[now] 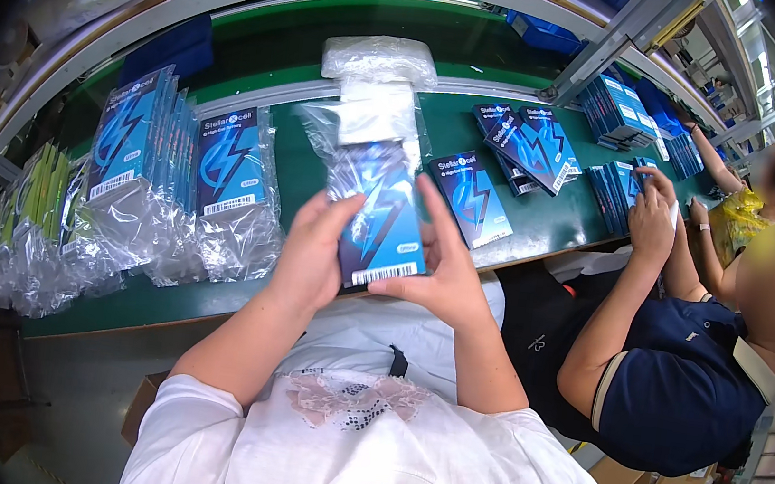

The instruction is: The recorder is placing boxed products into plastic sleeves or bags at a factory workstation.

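Note:
Between my hands is a flat dark-blue box (379, 217) with a lightning-bolt print, its far part covered by a clear plastic bag (324, 130). My left hand (313, 238) grips the left edge, thumb on top. On the opposite side my right hand (449, 268) holds the box, its thumb at the near edge by the barcode and its fingers along the right edge. Just beyond lies a pile of clear plastic bags (380, 58), with a white patch (376, 112) below it. A similar unbagged box (471, 199) lies on the green table right of my right hand.
Bagged blue boxes (232, 162) stand in rows at the left, beside bagged green boxes (44, 193). More loose boxes (537, 149) overlap at the right, with stacked boxes (617, 110) farther off. A co-worker's hands (653, 215) work close by. A metal post (611, 38) rises behind the table.

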Action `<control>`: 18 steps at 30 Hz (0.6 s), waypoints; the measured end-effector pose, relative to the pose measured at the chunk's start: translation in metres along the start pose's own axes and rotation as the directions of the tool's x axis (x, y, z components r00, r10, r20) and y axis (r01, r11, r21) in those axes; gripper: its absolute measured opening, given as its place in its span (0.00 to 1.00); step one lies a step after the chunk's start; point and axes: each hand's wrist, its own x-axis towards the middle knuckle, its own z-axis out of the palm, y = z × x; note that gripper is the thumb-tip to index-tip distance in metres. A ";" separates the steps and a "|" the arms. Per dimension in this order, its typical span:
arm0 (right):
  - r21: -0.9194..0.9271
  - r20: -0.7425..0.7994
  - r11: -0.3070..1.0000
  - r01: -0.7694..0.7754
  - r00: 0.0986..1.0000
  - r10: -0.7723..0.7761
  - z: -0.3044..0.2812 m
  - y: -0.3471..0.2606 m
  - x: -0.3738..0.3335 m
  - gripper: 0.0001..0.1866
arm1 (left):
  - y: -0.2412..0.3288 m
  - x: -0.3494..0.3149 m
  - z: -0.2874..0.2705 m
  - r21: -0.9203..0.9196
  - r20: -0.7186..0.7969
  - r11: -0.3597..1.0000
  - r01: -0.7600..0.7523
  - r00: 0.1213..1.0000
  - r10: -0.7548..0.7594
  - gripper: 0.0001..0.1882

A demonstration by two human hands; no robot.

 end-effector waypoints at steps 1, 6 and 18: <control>0.087 -0.037 0.995 0.049 0.998 -0.046 0.002 -0.006 0.005 0.61 | -0.001 -0.007 0.006 0.022 0.046 0.999 0.032 0.998 -0.033 0.13; -0.426 -0.420 0.815 0.394 0.711 -0.563 0.002 -0.026 0.002 0.21 | 0.006 -0.022 0.011 0.370 0.329 0.929 -0.016 0.938 -0.114 0.19; -0.262 0.348 0.742 0.617 0.777 -0.524 0.034 -0.031 0.002 0.24 | 0.023 -0.010 0.003 0.312 0.167 0.946 -0.086 0.985 0.035 0.29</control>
